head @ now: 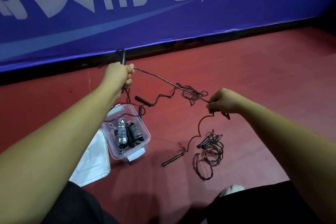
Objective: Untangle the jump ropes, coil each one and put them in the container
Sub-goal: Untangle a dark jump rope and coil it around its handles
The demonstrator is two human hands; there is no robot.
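Partly done. Finds coiled ropes (127, 132) stowed in container (145, 129). Grips handle (123, 57) in left hand (118, 74); pinches taut rope (163, 79) in right hand (222, 102), above floor (254, 69). Notes mid-span snarl (194, 94), second tangle (211, 148) on floor, neither coiled yet.

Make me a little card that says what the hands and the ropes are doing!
Left hand: grips a black handle and the rope
Right hand: pinches the same rope
Rope between hands: pulled tight, with a tangle near the right hand
Box: clear, open, holds coiled ropes
Lid: white, beside the box
Floor: red, with another loose rope pile
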